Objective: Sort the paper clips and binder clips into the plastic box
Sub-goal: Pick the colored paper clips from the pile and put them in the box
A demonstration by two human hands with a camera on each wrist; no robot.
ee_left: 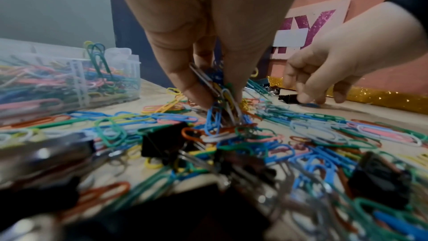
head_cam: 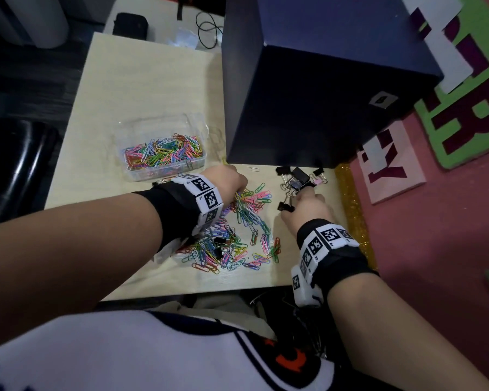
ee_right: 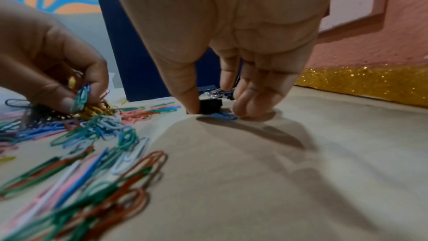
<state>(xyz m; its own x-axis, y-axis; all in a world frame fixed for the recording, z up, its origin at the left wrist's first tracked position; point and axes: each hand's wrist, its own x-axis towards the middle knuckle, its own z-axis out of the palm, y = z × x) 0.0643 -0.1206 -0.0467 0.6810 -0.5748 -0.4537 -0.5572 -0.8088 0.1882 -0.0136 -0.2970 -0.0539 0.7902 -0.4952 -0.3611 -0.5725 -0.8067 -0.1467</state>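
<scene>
1. A pale wooden table (head_cam: 141,88) is seen beneath a large dark blue box (head_cam: 308,88), with a pink wall and a gold glitter strip (ee_right: 361,81) along the right edge.

2. The fingers of the left hand (head_cam: 227,179) are closed together on a bunch of paper clips (ee_left: 220,96), pinched between thumb and fingertips just above the loose pile (head_cam: 237,235). Several clips dangle interlinked from the bunch; a chain could be dragged up with it, and strays could be scattered or dropped short of the plastic box (head_cam: 164,153).

3. The thumb and fingertips of the right hand (head_cam: 308,207) are closed on one black binder clip (ee_right: 209,106), which sits on the table. A blue paper clip (ee_right: 223,116) lies right under it and could be carried along, so the two kinds would be mixed.

4. More binder clips (head_cam: 299,176) are gathered near the blue box, and a few black ones are buried in the coloured pile, where they could be swept up unnoticed with a handful.

5. The plastic box, left of the pile and already well filled with paper clips, is light and clear; it could be nudged by the left forearm, and overflow is judged possible.
</scene>
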